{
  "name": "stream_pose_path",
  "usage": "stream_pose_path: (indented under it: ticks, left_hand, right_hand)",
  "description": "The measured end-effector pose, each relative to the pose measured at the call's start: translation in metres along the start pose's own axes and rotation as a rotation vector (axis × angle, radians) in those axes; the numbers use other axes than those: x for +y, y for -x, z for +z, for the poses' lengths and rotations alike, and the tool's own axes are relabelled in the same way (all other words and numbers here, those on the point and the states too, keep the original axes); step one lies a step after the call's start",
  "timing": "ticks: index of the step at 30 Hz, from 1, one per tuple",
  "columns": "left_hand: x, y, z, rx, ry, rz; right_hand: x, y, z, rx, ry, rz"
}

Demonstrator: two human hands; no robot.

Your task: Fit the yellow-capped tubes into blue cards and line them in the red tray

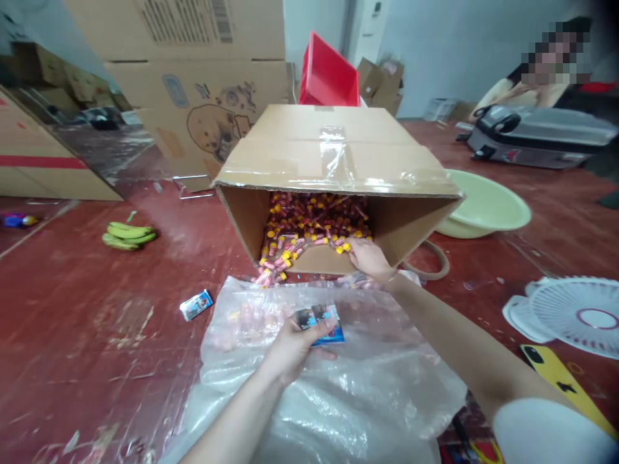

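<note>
Yellow-capped pink vials (316,216) — heaped in carton (294,151); blue packaging (333,334) — held.

My left grip (300,341) holds a flat blue-and-black packet (329,312) with a slick, glossy face. The small pink yellow-capped tubes (316,220) look like smooth plastic to me; the big brown corrugated cardboard box (285,154) is matt save for glossy clear tape (333,153). My translucent whitish plastic sheet (333,399) is crinkled and shiny.

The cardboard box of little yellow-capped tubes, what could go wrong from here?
More tubes could roll out, since some already spill past the lower edge of the cardboard box. The right hand, reaching in among them, might knock others loose. The blue packaging in the left hand could slip onto the plastic sheet below.
</note>
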State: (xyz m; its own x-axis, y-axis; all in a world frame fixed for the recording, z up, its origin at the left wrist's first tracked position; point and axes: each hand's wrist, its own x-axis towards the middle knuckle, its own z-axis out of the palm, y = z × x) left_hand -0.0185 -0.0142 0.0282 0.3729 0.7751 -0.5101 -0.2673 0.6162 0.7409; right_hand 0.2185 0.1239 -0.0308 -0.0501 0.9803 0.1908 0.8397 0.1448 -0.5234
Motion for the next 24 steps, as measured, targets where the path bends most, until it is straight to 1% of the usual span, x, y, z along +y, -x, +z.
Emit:
stream_pose_path:
  ticks: [2, 4, 8, 10, 13, 17, 20, 22, 24]
  left_hand:
    - [-0.001, -0.004, 0.0, -0.039, 0.004, -0.027]
    - [-0.003, -0.008, 0.002, -0.059, -0.012, -0.036]
    - [-0.008, -0.014, 0.005, -0.02, -0.043, -0.017]
    - [-0.009, -0.015, 0.006, -0.022, -0.049, -0.007]
    - [-0.01, -0.013, 0.006, -0.061, -0.082, 0.011]
    - [-0.01, -0.009, 0.007, -0.11, -0.17, 0.102]
    - [-0.009, -0.006, 0.01, -0.086, -0.203, 0.144]
    - [-0.007, -0.005, 0.011, -0.055, -0.216, 0.163]
    - [-0.005, -0.004, 0.013, -0.054, -0.229, 0.186]
  right_hand:
    - [-0.01, 0.02, -0.009, 0.055, -0.101, 0.004]
    - [-0.025, 0.046, -0.021, 0.104, -0.236, 0.002]
    - [-0.059, 0.097, -0.045, 0.191, -0.719, -0.029]
    - [-0.073, 0.113, -0.054, 0.225, -0.876, -0.021]
    - [-0.088, 0.125, -0.064, 0.226, -0.852, -0.039]
    - [-0.099, 0.127, -0.075, 0.207, -0.731, -0.158]
    - [-0.104, 0.125, -0.082, 0.187, -0.571, -0.25]
    - [-0.106, 0.124, -0.085, 0.149, -0.453, -0.294]
    - [-0.108, 0.122, -0.087, 0.09, -0.382, -0.317]
